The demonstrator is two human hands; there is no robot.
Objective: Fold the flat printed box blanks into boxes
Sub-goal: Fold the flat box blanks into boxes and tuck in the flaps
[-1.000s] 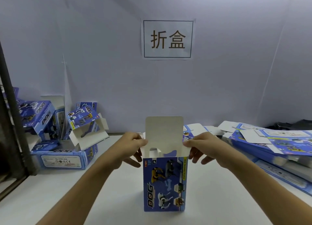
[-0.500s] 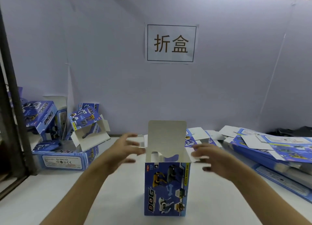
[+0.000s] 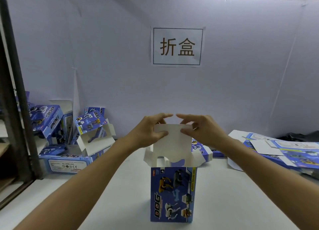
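- My blue dog box (image 3: 173, 194) stands up tall on the white table (image 3: 120, 195), right in front of me.
- Its bottom sits on the table and its top is open.
- The big white top flap (image 3: 172, 143) sticks straight up.
- My left hand (image 3: 150, 131) pinches the left top corner of that flap, thumb in front and fingers behind.
- My right hand (image 3: 198, 129) pinches the right top corner the same way.
- Two small side flaps (image 3: 148, 156) poke out, one on each side of the opening.
- I think I am on the closing step: the box already has its shape, and only the top is left.
- Next, I think I need to bend the end of the big flap toward me to make a little tongue.
- The side flaps should go in first, or the lid will bump on them.
- Then the tongue has to slide inside the front wall. I must push softly so the box does not tip or crush.
- More done boxes (image 3: 57, 129) are piled on my left.
- Flat box blanks (image 3: 284, 152) wait on my right.
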